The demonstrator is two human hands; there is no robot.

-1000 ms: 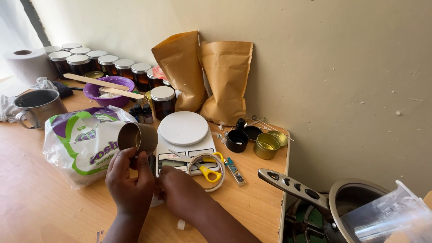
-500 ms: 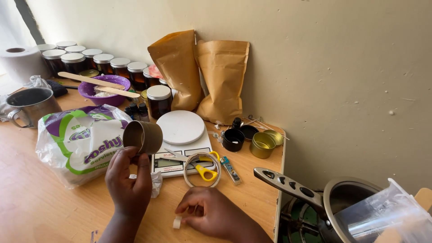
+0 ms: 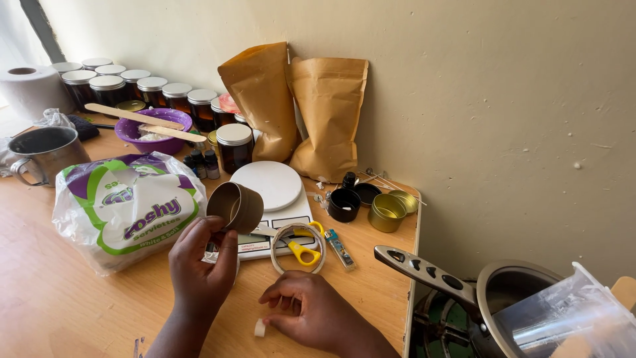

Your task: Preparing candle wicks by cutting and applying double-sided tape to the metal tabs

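That little round gold tin [image 3: 235, 207] is up off the table, tipped on its side with the open mouth facing left, right over the front edge of the white kitchen scale [image 3: 271, 189]. Your left hand [image 3: 202, 265] has its fingers pinched on the tin's lower rim. Your right hand [image 3: 311, 311] sits low on the wooden table [image 3: 59, 298], fingers curled in narrow, touching a small white piece [image 3: 260, 327]. Just beyond it are a tape roll [image 3: 298, 248] and yellow scissors [image 3: 301, 248]; the napkin pack [image 3: 129, 209] lies left.
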